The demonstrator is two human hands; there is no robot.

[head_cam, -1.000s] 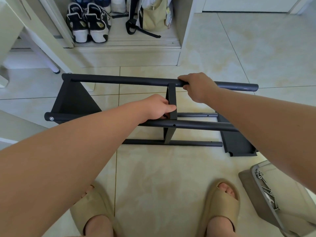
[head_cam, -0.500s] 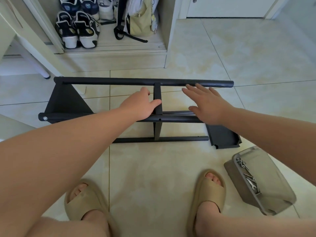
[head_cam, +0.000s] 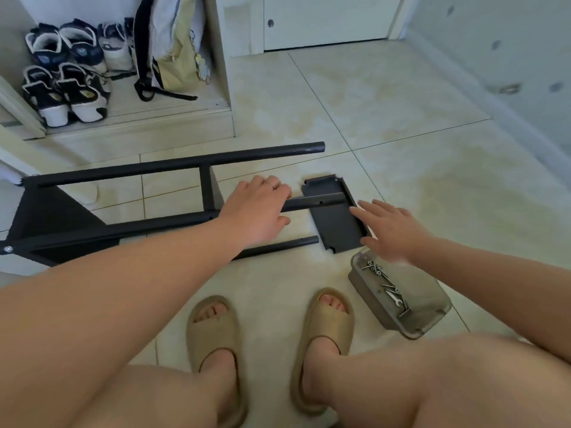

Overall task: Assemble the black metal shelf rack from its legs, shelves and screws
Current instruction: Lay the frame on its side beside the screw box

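Note:
The partly built black rack (head_cam: 129, 225) lies on its side on the tiled floor, with long tube legs and two shelves fixed between them. A loose black shelf panel (head_cam: 335, 223) lies flat at the legs' right ends. My left hand (head_cam: 258, 208) rests on the near upper leg, fingers draped over it. My right hand (head_cam: 392, 228) hovers with straight, spread fingers over the loose shelf's right edge. A grey tray (head_cam: 414, 307) of screws (head_cam: 372, 268) and a small wrench sits right of my feet.
My feet in tan slippers (head_cam: 327, 329) stand just in front of the rack. A low closet platform (head_cam: 139, 118) with sneakers and a backpack (head_cam: 176, 47) is behind it. Open tile floor stretches to the right, up to a wall.
My right hand let go of the far leg and moved right and down to the loose shelf. My left hand slid right along the near leg. The view swung right.

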